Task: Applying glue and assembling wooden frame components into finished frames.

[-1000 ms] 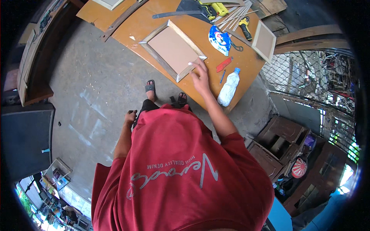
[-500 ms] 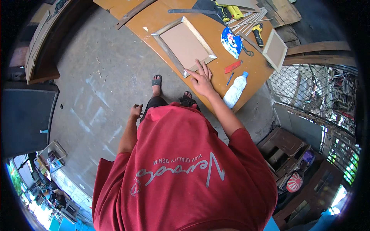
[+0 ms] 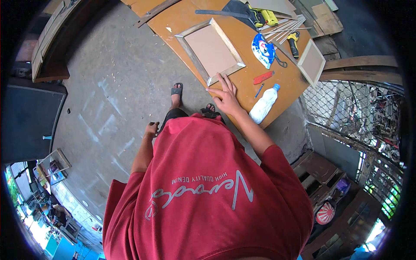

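Observation:
A wooden picture frame [image 3: 196, 61] with a plain pinkish-brown panel lies on the orange tabletop [image 3: 173, 21]. Whitish patches mark several of its corners. My right hand [image 3: 226, 97] is open at the frame's near end, fingers spread and fingertips at the near bar; its thumb points toward the table edge. Beside my left thigh hangs my left hand [image 3: 151, 128], fingers loosely bent, with nothing visible in it. To the right of my right hand lie a blue pencil-like stick [image 3: 259, 90], a red flat tool [image 3: 263, 77] and a white bottle with a blue cap [image 3: 264, 104].
Farther back on the table are a blue-and-white packet [image 3: 262, 50], a yellow-and-black tool [image 3: 294, 43], thin wood strips [image 3: 288, 28] and a second small frame [image 3: 311, 63]. Wire mesh [image 3: 342, 104] stands to the right. A dark cabinet [image 3: 320, 169] sits lower right.
My right hand has slid slightly back toward me, off the frame's corner to its near edge. The whole view has shifted a little; the frame stays on the table.

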Action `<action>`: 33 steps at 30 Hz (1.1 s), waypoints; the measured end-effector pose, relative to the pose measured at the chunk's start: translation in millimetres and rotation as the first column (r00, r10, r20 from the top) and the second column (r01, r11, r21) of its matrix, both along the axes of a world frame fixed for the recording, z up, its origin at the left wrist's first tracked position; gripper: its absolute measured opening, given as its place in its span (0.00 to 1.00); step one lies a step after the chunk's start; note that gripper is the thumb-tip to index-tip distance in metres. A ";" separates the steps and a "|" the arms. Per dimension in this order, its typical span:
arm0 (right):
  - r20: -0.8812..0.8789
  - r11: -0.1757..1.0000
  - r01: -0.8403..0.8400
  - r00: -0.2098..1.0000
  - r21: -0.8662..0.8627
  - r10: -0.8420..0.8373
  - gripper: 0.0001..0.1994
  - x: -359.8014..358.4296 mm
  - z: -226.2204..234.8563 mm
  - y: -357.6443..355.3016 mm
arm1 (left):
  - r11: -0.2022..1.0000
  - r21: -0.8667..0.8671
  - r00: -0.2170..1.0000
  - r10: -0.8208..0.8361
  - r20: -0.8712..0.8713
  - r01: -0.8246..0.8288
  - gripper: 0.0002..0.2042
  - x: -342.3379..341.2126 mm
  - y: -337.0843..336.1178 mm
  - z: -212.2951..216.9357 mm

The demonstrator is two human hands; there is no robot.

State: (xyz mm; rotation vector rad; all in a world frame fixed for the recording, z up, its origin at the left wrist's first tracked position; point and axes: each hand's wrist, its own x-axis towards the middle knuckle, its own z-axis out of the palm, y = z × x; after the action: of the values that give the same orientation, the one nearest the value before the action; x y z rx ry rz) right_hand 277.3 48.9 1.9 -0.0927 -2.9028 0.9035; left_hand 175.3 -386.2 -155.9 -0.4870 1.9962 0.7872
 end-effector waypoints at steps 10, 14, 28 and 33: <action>-0.009 0.993 0.117 0.993 -0.007 -0.117 0.27 -23.3 -1.8 5.6 | 0.999 -0.012 0.999 0.037 0.016 -0.036 0.22 -21.0 17.3 20.3; -0.020 0.993 0.112 0.994 0.046 -0.111 0.26 -20.8 1.3 4.2 | 0.997 0.014 0.997 0.073 0.002 -0.073 0.21 -26.3 23.7 26.1; -0.057 0.989 0.135 0.989 -0.066 -0.139 0.25 -17.8 5.4 2.3 | 1.000 0.016 0.999 0.010 -0.047 -0.010 0.23 -12.3 -7.6 -19.1; -0.001 0.992 0.121 0.993 0.023 -0.121 0.26 -18.7 3.9 0.5 | 0.998 0.029 0.998 0.060 -0.032 -0.059 0.23 -13.4 -1.6 -14.0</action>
State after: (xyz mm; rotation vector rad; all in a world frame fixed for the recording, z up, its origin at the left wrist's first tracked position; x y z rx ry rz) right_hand 258.6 49.5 5.9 -0.2633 -2.8706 0.8493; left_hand 161.9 -387.9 -170.0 -0.5222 2.0064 0.8638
